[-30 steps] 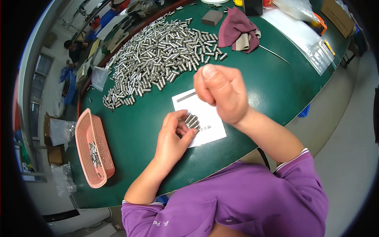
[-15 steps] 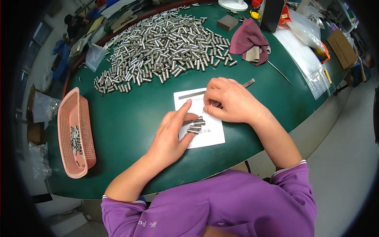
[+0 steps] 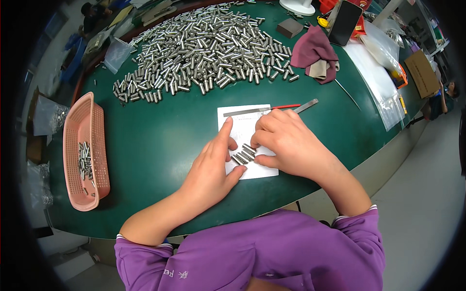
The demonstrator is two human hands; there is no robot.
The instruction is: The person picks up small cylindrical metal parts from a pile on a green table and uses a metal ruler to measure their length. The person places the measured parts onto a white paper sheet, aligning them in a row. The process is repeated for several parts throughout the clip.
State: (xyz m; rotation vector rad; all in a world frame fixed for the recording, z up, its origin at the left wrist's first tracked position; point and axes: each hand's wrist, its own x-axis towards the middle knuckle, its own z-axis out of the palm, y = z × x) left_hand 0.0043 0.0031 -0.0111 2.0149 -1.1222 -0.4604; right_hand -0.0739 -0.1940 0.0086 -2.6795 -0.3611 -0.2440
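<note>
Several short silver metal pins (image 3: 244, 154) lie side by side in a slanted row on a white printed sheet (image 3: 267, 172). My left hand (image 3: 209, 162) rests at their left, fingers spread, with the thumb by their lower ends. From the right, my right hand (image 3: 286, 143) reaches in with bent fingers. Its thumb and forefinger are apart at the pins' right side, seeming to touch them. A flat grey metal strip (image 3: 242, 112) lies across the sheet's top, beside a thin red rod (image 3: 285, 106). Another flat metal piece (image 3: 307, 105) sticks out beyond my right hand.
A large heap of metal pins (image 3: 204, 48) covers the far side of the green table (image 3: 145, 145). At left stands a pink basket (image 3: 99, 155) with some pins. A maroon cloth (image 3: 315, 51), a dark phone (image 3: 345, 23) and plastic bags (image 3: 381, 92) lie at far right.
My right hand has come down and nearer to the pins, uncovering the red rod. The pins' row now slants more. The whole view has shifted slightly.
</note>
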